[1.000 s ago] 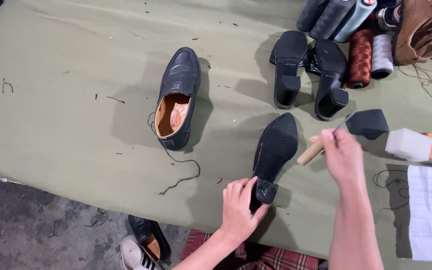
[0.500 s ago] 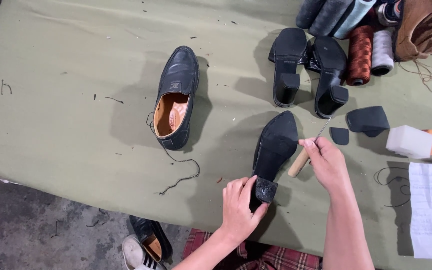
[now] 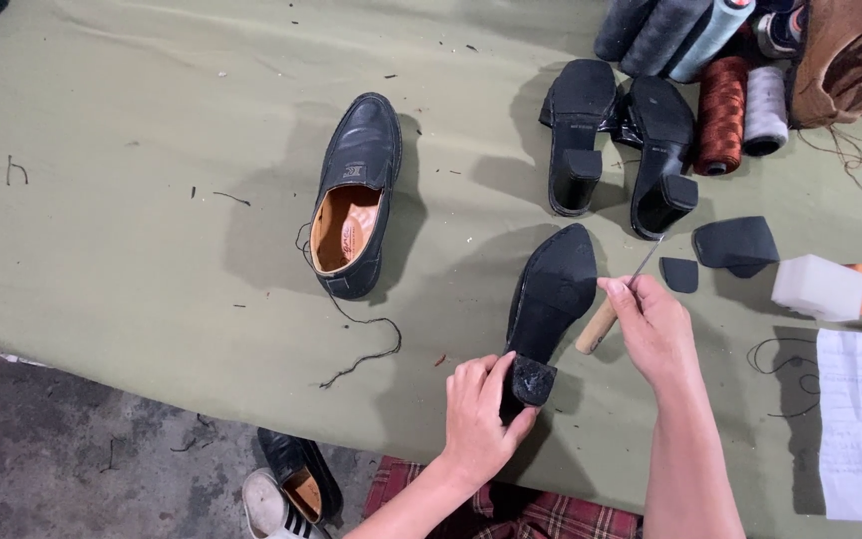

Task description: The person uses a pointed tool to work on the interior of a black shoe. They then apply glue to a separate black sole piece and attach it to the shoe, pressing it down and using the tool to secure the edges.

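The upturned black shoe (image 3: 549, 299) is lying sole-up near the worktop's (image 3: 132, 260) front edge. The left hand (image 3: 479, 419) is clamping its heel, fingers closed around it; the right hand (image 3: 650, 324) is pinching a wooden-handled awl (image 3: 599, 324) beside the sole. Keeping the heel pinned firmly should help steady the tool's tip.

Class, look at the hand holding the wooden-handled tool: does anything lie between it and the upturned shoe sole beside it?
Nothing visible does. The right hand with the wooden-handled tool sits just beside the upturned shoe, whose heel the left hand grips.
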